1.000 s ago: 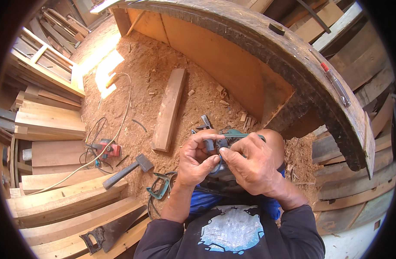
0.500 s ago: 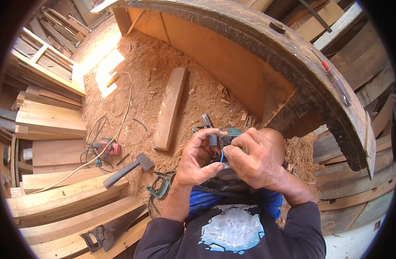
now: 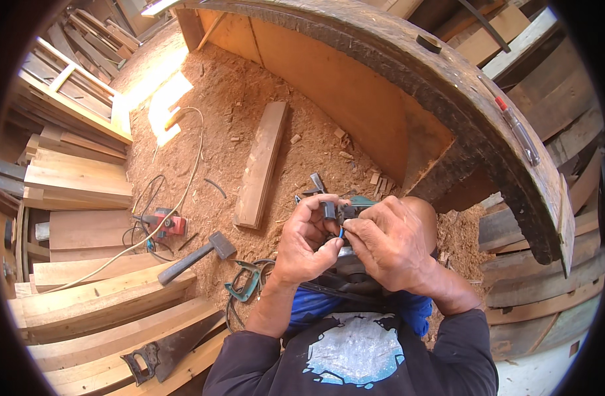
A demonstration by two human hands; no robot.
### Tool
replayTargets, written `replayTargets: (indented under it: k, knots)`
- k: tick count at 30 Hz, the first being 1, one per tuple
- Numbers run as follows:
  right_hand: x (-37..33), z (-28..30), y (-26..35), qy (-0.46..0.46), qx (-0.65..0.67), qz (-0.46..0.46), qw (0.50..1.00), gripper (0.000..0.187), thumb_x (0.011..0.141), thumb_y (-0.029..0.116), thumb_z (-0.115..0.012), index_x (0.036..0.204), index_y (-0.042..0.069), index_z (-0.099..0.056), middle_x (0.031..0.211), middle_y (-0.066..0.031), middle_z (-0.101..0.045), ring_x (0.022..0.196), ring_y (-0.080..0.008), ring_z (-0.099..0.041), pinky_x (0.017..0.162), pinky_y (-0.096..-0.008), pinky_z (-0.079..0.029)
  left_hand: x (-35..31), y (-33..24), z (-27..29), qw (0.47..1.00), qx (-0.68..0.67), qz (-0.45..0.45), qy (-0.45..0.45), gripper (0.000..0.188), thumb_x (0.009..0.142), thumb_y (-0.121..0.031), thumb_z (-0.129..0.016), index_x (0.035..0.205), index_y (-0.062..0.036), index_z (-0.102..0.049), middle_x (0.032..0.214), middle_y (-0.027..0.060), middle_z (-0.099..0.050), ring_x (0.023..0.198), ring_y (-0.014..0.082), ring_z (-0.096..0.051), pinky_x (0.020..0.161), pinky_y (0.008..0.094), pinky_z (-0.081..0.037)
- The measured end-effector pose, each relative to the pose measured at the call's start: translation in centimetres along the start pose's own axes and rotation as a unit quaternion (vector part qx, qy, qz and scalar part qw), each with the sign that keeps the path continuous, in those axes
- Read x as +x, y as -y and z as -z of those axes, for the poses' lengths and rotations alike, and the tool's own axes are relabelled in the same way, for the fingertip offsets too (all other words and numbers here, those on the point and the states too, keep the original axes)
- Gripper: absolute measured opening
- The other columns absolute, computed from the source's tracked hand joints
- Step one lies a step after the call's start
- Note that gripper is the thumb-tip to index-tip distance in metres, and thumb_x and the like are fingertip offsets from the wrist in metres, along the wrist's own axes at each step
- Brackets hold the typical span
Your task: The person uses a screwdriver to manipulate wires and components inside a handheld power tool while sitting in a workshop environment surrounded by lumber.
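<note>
Over my lap, my left hand (image 3: 303, 245) curls closed around a small black block-shaped part (image 3: 329, 210). A short blue wire (image 3: 341, 232) runs between its thumb and the fingertips of my right hand (image 3: 393, 239), which pinch the wire beside the block. Just beyond the fingers lies a teal power tool body (image 3: 362, 200), mostly hidden by my hands and knee. A dark metal piece (image 3: 316, 181) sticks up past my left fingertips. On the ground by my left forearm lies a loose teal tool casing (image 3: 248, 284) with a black cable.
A mallet (image 3: 200, 257), a red power tool (image 3: 168, 222) and a handsaw (image 3: 164, 353) lie left, on or beside stacked timber (image 3: 84, 231). A plank (image 3: 263, 165) rests in sawdust ahead. The curved wooden bench (image 3: 408, 49) at right carries a tape roll (image 3: 428, 43) and a red-tipped screwdriver (image 3: 517, 129).
My right fingertips have shifted slightly left, closer to my left thumb, and less of the blue wire's loop shows. My left thumb has moved up a little.
</note>
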State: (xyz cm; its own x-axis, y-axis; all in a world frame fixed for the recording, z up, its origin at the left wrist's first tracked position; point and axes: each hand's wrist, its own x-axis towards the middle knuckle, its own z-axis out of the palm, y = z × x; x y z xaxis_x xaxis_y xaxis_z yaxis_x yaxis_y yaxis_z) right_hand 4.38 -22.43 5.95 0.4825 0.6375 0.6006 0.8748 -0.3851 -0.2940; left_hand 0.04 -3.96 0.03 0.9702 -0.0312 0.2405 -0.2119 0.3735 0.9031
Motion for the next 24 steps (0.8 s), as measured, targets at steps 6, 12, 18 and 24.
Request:
replayTargets:
  k: [6,12,18,24]
  knots:
    - [-0.4,-0.2,1.3,-0.014,0.121,-0.119,0.985,0.017,0.081,0.008,-0.075,0.096,0.001,-0.07,0.084,-0.0141,-0.068,0.077,-0.0329,-0.064,0.071,-0.0424,-0.049,-0.2,0.3,-0.5,0.998,-0.035,-0.048,-0.023,0.06,0.081,0.011,-0.06,0.138,0.0016,-0.041,0.133,0.0159,-0.057,0.107,0.0154,-0.061,0.093,0.0292,-0.051]
    - [-0.1,-1.0,2.4,-0.027,0.253,-0.265,0.93,0.011,0.086,0.008,-0.073,0.088,-0.003,-0.072,0.081,-0.0164,-0.071,0.077,-0.03,-0.069,0.07,-0.0391,-0.052,-0.5,0.9,-0.6,0.996,-0.023,-0.085,-0.031,0.063,0.081,0.011,-0.062,0.14,0.0017,-0.04,0.137,0.0175,-0.055,0.115,0.018,-0.06,0.1,0.0326,-0.05]
    - [-0.2,-2.0,2.5,-0.03,0.327,-0.371,0.869,0.015,0.091,0.01,-0.071,0.089,-0.004,-0.072,0.076,-0.0121,-0.073,0.066,-0.0135,-0.067,0.06,-0.0308,-0.051,-0.7,1.4,-0.5,0.989,0.042,-0.136,-0.027,0.066,0.08,0.012,-0.064,0.141,0.0008,-0.041,0.138,0.0163,-0.054,0.115,0.0172,-0.06,0.098,0.0314,-0.05]
    - [-0.2,-2.2,3.1,-0.045,0.343,-0.374,0.861,0.013,0.092,0.008,-0.07,0.087,-0.005,-0.07,0.076,-0.0091,-0.071,0.071,-0.0101,-0.064,0.063,-0.0288,-0.05,-1.0,2.0,-0.2,0.985,0.051,-0.163,-0.025,0.067,0.079,0.013,-0.065,0.141,-0.0005,-0.042,0.14,0.0168,-0.05,0.118,0.019,-0.058,0.094,0.0305,-0.051]
